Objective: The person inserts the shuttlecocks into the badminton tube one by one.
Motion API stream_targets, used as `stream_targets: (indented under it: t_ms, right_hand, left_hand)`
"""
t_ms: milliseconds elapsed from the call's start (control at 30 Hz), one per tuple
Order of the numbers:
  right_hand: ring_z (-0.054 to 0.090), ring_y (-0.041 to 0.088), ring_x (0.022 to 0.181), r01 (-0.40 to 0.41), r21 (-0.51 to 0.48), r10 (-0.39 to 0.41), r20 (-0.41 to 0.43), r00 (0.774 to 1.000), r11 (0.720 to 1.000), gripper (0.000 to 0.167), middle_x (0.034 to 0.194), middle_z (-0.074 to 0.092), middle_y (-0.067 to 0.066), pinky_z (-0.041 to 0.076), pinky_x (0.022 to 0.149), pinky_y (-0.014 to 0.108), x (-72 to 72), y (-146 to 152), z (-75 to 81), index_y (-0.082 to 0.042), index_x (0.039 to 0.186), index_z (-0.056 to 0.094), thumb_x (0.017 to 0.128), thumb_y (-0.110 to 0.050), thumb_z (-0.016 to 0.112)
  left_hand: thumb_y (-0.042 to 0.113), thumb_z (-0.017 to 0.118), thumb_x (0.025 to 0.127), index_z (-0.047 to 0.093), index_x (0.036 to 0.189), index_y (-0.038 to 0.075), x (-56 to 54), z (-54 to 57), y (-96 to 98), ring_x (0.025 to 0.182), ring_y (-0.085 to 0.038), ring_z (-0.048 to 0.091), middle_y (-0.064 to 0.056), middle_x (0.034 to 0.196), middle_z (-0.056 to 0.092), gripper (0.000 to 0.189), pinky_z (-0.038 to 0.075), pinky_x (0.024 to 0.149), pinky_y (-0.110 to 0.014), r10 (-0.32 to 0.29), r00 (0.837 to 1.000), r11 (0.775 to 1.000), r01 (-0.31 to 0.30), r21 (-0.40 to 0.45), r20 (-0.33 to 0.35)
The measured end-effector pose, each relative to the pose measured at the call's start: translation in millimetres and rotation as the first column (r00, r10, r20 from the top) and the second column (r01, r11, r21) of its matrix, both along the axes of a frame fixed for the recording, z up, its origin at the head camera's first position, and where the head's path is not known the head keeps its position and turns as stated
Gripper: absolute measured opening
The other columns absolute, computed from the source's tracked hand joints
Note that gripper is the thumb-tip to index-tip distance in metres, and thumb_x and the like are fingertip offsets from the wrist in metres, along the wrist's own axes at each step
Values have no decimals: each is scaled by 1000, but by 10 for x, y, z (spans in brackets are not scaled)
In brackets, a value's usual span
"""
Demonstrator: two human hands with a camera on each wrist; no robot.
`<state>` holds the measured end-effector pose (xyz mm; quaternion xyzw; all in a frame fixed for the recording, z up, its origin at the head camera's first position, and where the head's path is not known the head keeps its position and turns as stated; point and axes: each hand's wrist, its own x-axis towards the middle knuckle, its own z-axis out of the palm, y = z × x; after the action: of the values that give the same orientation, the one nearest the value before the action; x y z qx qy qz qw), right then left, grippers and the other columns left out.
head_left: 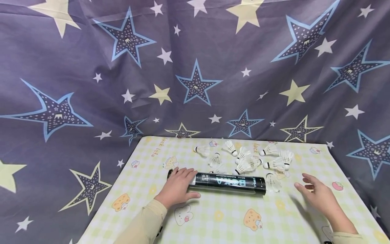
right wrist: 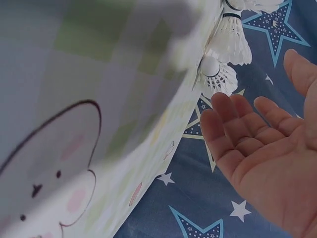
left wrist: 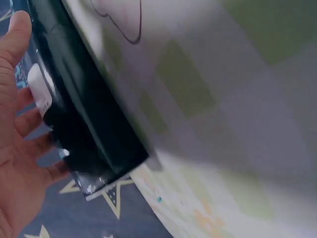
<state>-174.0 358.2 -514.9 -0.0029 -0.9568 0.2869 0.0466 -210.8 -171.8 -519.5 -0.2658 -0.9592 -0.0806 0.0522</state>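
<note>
A black cylindrical shuttlecock tube (head_left: 228, 181) with light-blue lettering lies lengthwise on the table. My left hand (head_left: 179, 186) holds it near its left end, fingers laid over the top and thumb along the near side. In the left wrist view the tube (left wrist: 94, 109) slants past that hand (left wrist: 20, 144), and its fingertips are partly hidden behind the tube. To the right, my right hand (head_left: 318, 196) hovers above the table with loosely bent fingers, holding nothing. Nearest to it is a white shuttlecock (head_left: 273, 183) by the tube's right end; the right wrist view shows the empty palm (right wrist: 267, 163).
Several more white shuttlecocks (head_left: 243, 166) lie in a loose cluster behind the tube, some overlapping. A checked, cartoon-printed cloth (head_left: 219, 223) covers the table. Behind the table's back edge hangs a dark curtain (head_left: 152, 71) patterned with stars.
</note>
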Motion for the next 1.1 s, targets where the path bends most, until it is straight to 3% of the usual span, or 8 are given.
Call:
stream_targets:
  t_ms: [333, 533, 767, 1100]
  right_hand:
    - [73, 51, 109, -43, -7, 43, -40, 998, 999, 63, 135, 64, 39, 58, 92, 66, 11, -83, -42, 12, 147, 52, 105, -33, 69]
    - [76, 45, 103, -66, -19, 65, -53, 996, 998, 60, 128, 70, 36, 62, 84, 48, 5, -165, -63, 12, 144, 56, 104, -31, 71]
    - [76, 43, 103, -76, -24, 76, -12, 997, 997, 62, 126, 71, 35, 60, 91, 60, -10, -244, -61, 12, 145, 54, 106, -33, 69]
    - [76, 42, 104, -66, -39, 66, -2, 998, 997, 61, 126, 72, 32, 60, 91, 58, -16, -313, -36, 10, 146, 55, 106, -34, 68]
  left_hand:
    - [77, 71, 88, 48, 160, 15, -56, -50, 321, 141, -29, 59, -6, 154, 61, 97, 39, 125, -56, -28, 1000, 991, 28, -130, 1]
    - [75, 71, 88, 48, 160, 16, -61, -70, 507, 135, -26, 63, -4, 148, 65, 97, 46, 119, -49, -52, 999, 985, 52, -167, 5]
    - [81, 69, 85, 51, 158, 17, -72, -111, 700, 127, -24, 66, -4, 146, 68, 98, 52, 110, -44, -49, 998, 970, 41, -238, -27]
    - [88, 71, 77, 59, 149, 21, -100, -223, 785, 117, -24, 71, -2, 140, 72, 100, 56, 105, -41, -24, 992, 967, -7, -255, -121]
